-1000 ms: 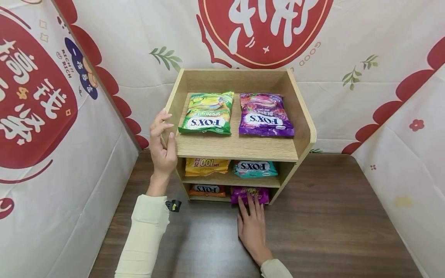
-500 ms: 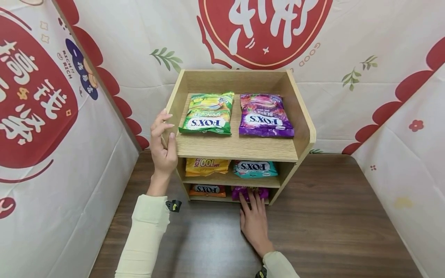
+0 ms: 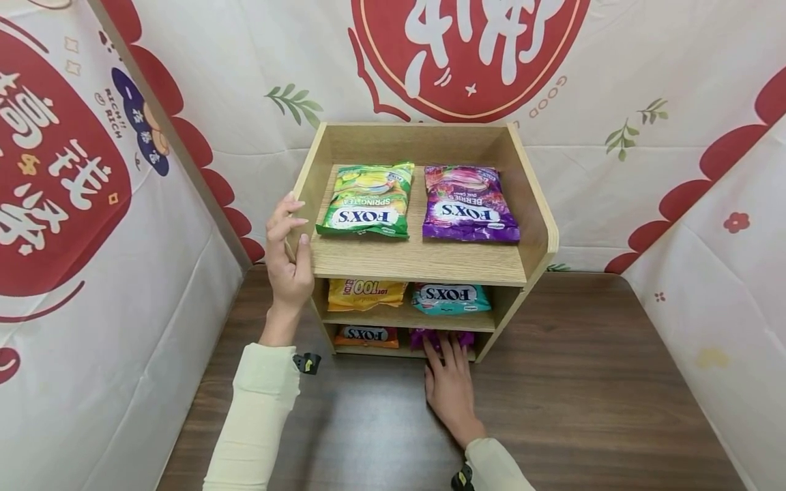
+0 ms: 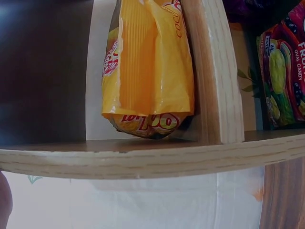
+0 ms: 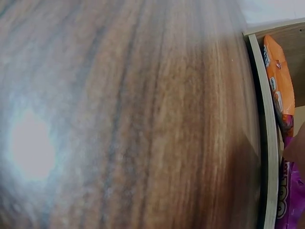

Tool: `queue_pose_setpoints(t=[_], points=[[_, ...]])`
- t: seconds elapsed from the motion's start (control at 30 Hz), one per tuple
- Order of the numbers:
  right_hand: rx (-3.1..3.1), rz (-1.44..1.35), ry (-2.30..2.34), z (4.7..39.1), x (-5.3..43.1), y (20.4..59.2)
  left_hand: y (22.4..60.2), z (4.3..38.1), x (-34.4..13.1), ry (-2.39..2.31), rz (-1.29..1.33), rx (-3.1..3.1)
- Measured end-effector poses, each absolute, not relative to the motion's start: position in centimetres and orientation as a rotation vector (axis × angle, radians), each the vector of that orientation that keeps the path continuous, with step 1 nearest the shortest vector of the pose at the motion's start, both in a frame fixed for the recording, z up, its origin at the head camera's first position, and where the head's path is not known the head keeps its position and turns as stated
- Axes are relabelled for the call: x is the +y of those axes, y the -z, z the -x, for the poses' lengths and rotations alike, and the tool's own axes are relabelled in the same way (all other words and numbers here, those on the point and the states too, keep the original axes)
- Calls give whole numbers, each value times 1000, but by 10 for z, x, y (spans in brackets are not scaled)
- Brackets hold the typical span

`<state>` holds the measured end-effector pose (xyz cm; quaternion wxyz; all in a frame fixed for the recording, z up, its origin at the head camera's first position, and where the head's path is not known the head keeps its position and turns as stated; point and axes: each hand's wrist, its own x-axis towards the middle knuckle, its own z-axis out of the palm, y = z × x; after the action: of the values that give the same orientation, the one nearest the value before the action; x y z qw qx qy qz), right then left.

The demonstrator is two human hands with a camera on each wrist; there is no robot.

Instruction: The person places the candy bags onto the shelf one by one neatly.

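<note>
A light wooden shelf unit (image 3: 419,263) stands on the table. My left hand (image 3: 288,262) holds its left side panel, fingertips hooked over the edge. My right hand (image 3: 451,389) reaches into the bottom right space with fingers extended, pressing on a purple candy bag (image 3: 420,339) and covering much of it. Beside that bag lies an orange FOX'S bag (image 3: 366,335). The middle shelf bears a yellow candy bag (image 3: 366,293) and a teal FOX'S bag (image 3: 451,298). On top lie a green Spring Tea bag (image 3: 368,201) and a purple Berries bag (image 3: 469,203).
The dark wooden table (image 3: 583,409) extends around the unit. Behind it hangs a white cloth backdrop (image 3: 589,82) with red print, and printed cloths also flank the table on both sides. A black wrist strap (image 3: 307,363) is on the left sleeve.
My right hand has moved slightly forward and to the right, and the purple bag under its fingers sits deeper in the bottom space. The left hand stays put on the shelf unit.
</note>
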<state>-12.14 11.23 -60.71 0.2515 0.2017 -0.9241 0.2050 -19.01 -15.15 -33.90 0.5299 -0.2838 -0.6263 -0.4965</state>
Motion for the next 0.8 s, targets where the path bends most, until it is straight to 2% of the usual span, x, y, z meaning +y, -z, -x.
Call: queue_pose_setpoints(t=[0.43, 0.8], points=[[-2565, -549, -524, 120, 119, 594, 336, 188, -149, 1151, 687, -1516], [-2529, -659, -778, 102, 133, 555, 351, 182, -167, 1018, 597, -1717]])
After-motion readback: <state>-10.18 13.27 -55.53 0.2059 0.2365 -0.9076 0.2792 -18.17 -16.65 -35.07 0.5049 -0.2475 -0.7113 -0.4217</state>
